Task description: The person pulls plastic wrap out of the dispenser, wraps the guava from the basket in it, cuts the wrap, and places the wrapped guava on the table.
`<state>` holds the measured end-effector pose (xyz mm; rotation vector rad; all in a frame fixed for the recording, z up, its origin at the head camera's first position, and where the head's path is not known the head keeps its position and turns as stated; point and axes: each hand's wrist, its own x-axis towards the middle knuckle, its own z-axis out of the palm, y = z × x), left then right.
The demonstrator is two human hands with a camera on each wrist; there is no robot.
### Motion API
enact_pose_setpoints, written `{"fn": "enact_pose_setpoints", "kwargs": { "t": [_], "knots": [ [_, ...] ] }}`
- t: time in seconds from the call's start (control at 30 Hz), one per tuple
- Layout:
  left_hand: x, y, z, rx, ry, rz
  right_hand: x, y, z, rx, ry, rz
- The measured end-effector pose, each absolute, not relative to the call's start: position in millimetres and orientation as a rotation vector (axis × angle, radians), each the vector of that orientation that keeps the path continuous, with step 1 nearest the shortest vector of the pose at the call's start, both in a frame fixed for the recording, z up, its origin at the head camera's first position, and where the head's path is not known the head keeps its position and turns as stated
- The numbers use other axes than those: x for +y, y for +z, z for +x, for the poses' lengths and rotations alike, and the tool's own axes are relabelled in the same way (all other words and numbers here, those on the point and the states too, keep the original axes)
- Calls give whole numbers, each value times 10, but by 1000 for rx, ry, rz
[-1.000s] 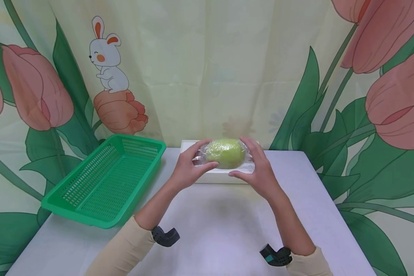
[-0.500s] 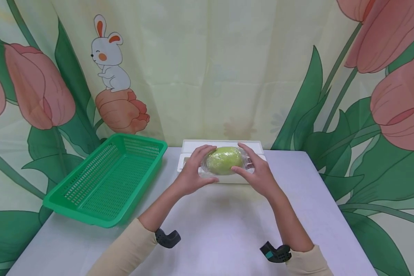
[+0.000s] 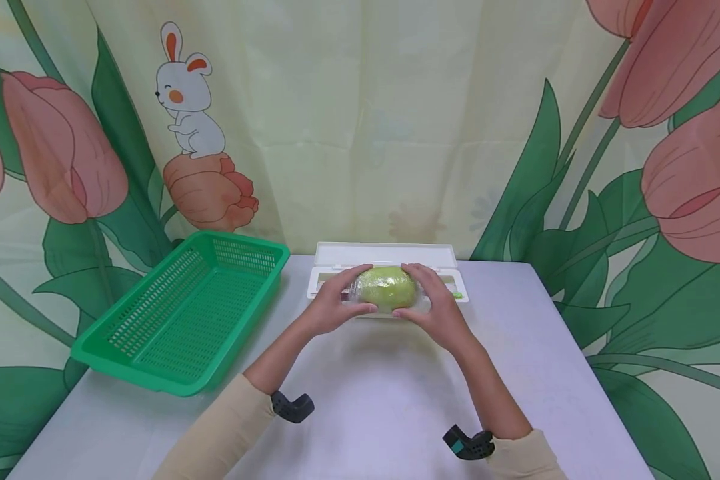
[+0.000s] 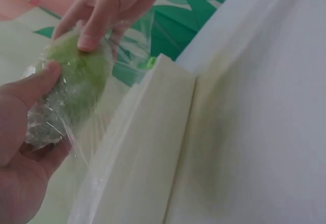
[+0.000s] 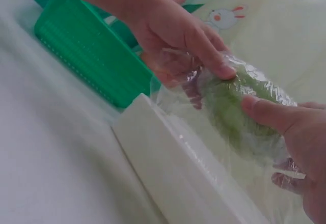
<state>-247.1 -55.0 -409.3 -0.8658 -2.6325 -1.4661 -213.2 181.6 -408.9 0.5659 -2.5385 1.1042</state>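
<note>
A green, oval mango-like fruit [image 3: 387, 288] is wrapped in shiny clear cling film. My left hand [image 3: 330, 308] holds its left end, and my right hand [image 3: 435, 307] grips the right end. Both thumbs press on the near side, with fingers curved over the far side. Just behind and below is a long white cling film dispenser [image 3: 387, 253] with its lid raised. Loose clear film [image 5: 173, 112] stretches between the fruit and the dispenser's edge in the right wrist view. A small green slider [image 3: 458, 295] shows at the dispenser's right end.
At the left of the white table [image 3: 384, 413] stands a green perforated plastic basket [image 3: 138, 377]. A curtain [image 3: 420, 120] printed with tulips and a rabbit hangs behind the table.
The wrapped fruit and both hands have come slightly lower and nearer, turning the fruit on the way. More of the dispenser and its green slider now shows. The basket stays put.
</note>
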Motion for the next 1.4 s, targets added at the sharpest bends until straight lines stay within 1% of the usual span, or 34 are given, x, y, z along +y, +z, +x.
{"fn": "enact_pose_setpoints", "kwargs": {
  "t": [0.13, 0.4, 0.67, 0.8, 1.23, 1.4],
  "knots": [
    [-532, -4158, -2466, -2667, -1475, -818, 1823, -4135, -2147, -2556, 1138, 552],
    [-489, -4307, -2459, -2601, -1303, -893, 1839, -4226, -2191, -2722, 1261, 424],
    [-513, -4377, -2547, -2662, -1366, -812, 1804, -4356, -2233, -2673, 1155, 486],
    [-504, -4395, -2583, -2712, -1437, -800, 1792, -4419, -2260, -2646, 1136, 466],
    [-502, -4464, -2526, -2664, -1403, -803, 1834, -4505, -2240, -2638, 1315, 414],
    [-486, -4506, -2492, -2643, -1362, -856, 1846, -4513, -2215, -2627, 1351, 416]
  ]
}}
